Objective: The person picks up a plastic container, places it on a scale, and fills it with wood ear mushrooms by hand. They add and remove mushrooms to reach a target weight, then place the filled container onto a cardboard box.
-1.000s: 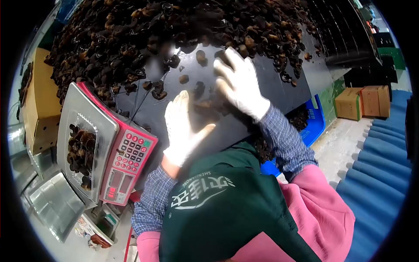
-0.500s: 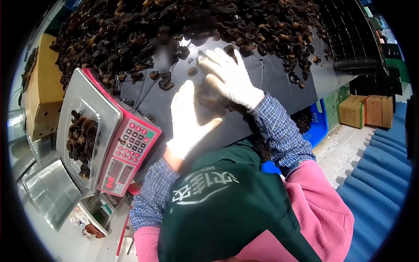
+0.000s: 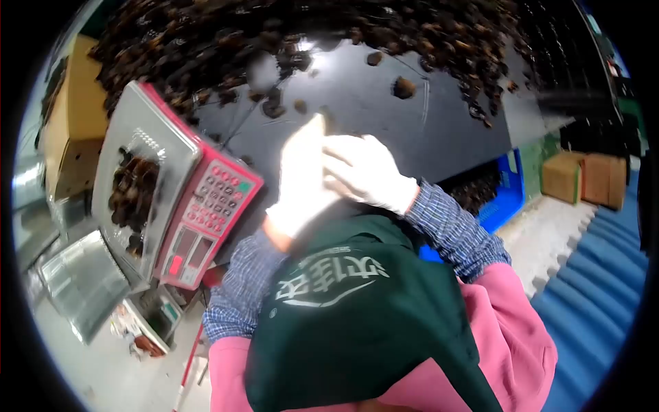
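Both hands wear white gloves and meet low over the dark tabletop [image 3: 453, 120], close to the body. My left hand [image 3: 298, 180] is on edge, its fingers long and pressed together, pointing away. Against its palm side, my right hand [image 3: 367, 172] curls with bent fingers. Whatever lies between the palms is hidden, and the hands are slightly blurred. A few loose wood ear mushrooms, among them one brown piece [image 3: 403, 87], lie beyond the fingertips. Past them spreads a large dark heap of wood ear mushrooms [image 3: 206, 51].
Left of my hands stands a pink scale [image 3: 216, 196] bearing a clear tray of mushrooms [image 3: 134, 192]. A cardboard box [image 3: 75, 127] is farther left, with clear plastic containers [image 3: 86, 278] below. A blue crate [image 3: 509, 196] sits under the table's right edge, near brown boxes [image 3: 583, 178].
My right hand has moved down toward my body and closed against my left hand. The small mushroom cluster between the palms no longer shows. The view has shifted slightly.
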`<action>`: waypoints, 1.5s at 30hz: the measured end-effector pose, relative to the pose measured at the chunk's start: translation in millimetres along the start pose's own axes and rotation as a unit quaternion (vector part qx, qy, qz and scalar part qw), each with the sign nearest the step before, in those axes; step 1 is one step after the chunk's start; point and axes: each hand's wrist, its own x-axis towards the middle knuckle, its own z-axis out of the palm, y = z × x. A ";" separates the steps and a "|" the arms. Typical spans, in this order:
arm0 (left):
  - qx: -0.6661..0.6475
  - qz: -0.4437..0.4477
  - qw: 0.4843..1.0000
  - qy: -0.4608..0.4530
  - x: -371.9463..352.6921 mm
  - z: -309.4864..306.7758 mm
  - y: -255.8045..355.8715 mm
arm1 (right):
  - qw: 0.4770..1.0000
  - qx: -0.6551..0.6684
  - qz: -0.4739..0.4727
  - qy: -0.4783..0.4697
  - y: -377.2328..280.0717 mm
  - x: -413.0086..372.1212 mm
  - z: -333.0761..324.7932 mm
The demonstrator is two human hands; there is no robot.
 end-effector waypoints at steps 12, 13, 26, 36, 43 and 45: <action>-0.111 -0.178 0.978 -0.005 9.7 14.5 10.5 | 0.966 0.146 0.147 0.156 14.2 38.7 21.6; -0.149 -0.181 0.972 0.023 10.1 12.3 10.5 | 0.962 0.162 0.163 0.150 14.1 43.1 21.6; 0.186 -0.101 0.931 0.298 -19.1 -233.7 29.4 | 0.924 0.278 -0.180 0.193 -151.5 249.2 6.5; 0.214 -0.234 0.924 0.214 -101.8 -293.9 -35.8 | 0.937 0.194 -0.277 0.089 -184.6 293.2 73.6; 0.195 -0.218 0.930 0.222 -107.6 -294.0 -34.7 | 0.968 0.206 -0.143 -0.003 -137.1 286.7 53.7; 0.231 -0.226 0.925 0.201 -107.8 -296.9 -32.9 | 0.967 0.136 -0.217 0.000 -131.7 284.7 57.5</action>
